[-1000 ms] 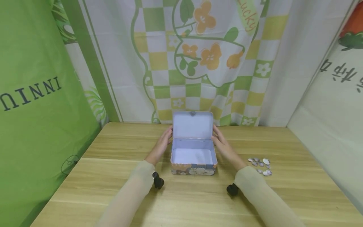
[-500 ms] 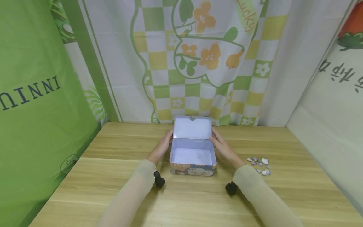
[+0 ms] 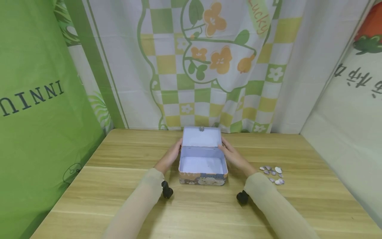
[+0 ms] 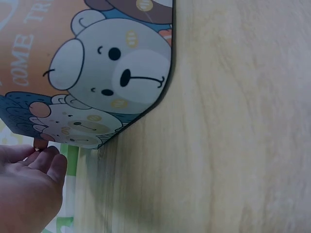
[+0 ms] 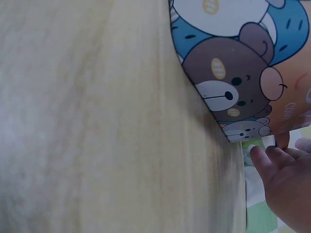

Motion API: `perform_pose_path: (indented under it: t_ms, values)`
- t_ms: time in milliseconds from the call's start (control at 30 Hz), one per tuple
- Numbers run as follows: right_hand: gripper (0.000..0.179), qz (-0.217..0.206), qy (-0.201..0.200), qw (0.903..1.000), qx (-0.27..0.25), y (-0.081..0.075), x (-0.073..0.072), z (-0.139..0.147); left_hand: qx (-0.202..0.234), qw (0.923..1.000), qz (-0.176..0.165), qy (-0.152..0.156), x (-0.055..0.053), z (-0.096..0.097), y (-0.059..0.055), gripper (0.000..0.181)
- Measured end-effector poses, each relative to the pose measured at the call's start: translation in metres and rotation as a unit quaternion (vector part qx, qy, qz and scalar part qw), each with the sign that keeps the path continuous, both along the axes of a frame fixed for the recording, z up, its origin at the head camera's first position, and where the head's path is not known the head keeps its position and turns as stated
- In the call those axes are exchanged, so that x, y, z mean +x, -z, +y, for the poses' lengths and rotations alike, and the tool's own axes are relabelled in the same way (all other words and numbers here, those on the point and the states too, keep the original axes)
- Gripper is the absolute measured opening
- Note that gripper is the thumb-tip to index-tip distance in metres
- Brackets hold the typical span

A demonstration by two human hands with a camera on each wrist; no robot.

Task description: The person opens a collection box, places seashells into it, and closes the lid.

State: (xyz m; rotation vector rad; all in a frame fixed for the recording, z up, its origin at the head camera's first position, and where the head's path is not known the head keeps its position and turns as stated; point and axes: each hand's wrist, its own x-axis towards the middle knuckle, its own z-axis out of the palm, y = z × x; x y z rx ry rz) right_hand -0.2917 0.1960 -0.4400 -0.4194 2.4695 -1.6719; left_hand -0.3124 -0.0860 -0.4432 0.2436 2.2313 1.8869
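Observation:
A printed tin box [image 3: 203,179] with cartoon bears on its sides stands on the table, its hinged lid [image 3: 202,137] raised and leaning back. The pale interior has nothing in it. My left hand [image 3: 170,156] is at the lid's left edge, and my right hand [image 3: 234,156] is at the right edge with the thumb in front. Most fingertips are hidden behind the lid. From the left wrist view, the left hand [image 4: 31,182] shows curled fingers past the box's back corner; the right hand [image 5: 291,179] appears likewise in the right wrist view.
Several small seashells [image 3: 273,172] lie on the wooden table [image 3: 310,199] to the right of the right forearm. A checked, flowered curtain [image 3: 221,99] hangs just behind the table's back edge. Green cloth [image 3: 44,149] hangs at the left, white cloth [image 3: 346,132] at the right.
The lid has tipped farther back, its top edge sinking lower, with both hands following slightly down and inward. The box base has barely shifted; the shells lie as before.

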Motion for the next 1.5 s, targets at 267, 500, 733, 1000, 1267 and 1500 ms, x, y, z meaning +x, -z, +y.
perform_pose_path:
  t_ms: [267,500,733,1000,1267,1500]
  values:
    - [0.065,-0.019,0.001,0.9998,-0.007,-0.002,0.007,0.007,-0.085,0.996,0.013,0.025,0.007,-0.006,0.001,0.071]
    - [0.07,-0.015,-0.007,0.9997,0.017,-0.006,0.019,0.022,-0.111,0.9888,0.078,0.062,0.016,-0.015,-0.003,0.061]
    - [0.07,-0.014,0.003,0.9987,0.048,-0.008,0.027,0.031,-0.169,0.9671,0.157,0.106,0.026,-0.027,-0.005,0.064]
    - [0.069,-0.015,0.007,0.9978,0.064,-0.014,0.033,0.036,-0.24,0.9447,0.178,0.136,0.049,-0.036,-0.011,0.082]
    - [0.068,0.002,0.012,0.9966,0.081,-0.018,0.037,0.046,-0.245,0.9441,0.161,0.151,0.065,-0.036,-0.007,0.099]
    - [0.06,0.057,0.012,0.9934,0.099,-0.021,0.038,0.06,-0.234,0.9489,0.159,0.14,0.069,-0.035,-0.005,0.1]
